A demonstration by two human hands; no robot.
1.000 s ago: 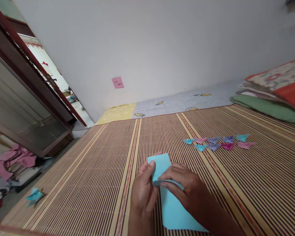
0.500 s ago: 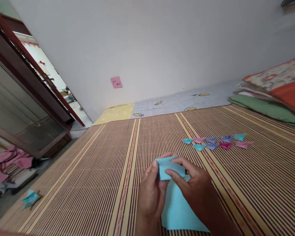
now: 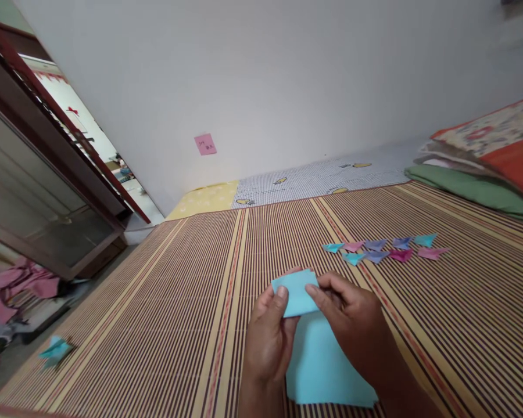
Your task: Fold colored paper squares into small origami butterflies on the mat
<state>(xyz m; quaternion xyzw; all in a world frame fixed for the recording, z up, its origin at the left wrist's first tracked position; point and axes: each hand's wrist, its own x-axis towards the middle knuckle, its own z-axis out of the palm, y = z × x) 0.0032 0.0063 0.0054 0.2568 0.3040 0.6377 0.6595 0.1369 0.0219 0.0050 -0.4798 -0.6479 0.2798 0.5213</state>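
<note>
A small folded sheet of light-blue paper [image 3: 297,296] is held up between both hands. My left hand [image 3: 268,331] grips its left side, thumb on the front face and fingers behind. On the right edge, my right hand [image 3: 353,319] pinches it between thumb and curled fingers. Beneath the hands lies a larger stack of light-blue paper [image 3: 326,371] on the striped mat, partly covered by my right hand and forearm.
Two rows of small folded paper pieces [image 3: 377,249] in blue, pink and purple lie ahead on the striped mat [image 3: 165,325]. A blue folded paper [image 3: 56,350] sits near the left edge. Folded bedding [image 3: 483,157] is piled at right; a pink note [image 3: 206,144] is on the wall.
My right hand has shifted slightly right, its thumb from the middle of the folded paper to its right edge. The paper now faces me flatter and my left thumb lies further across it.
</note>
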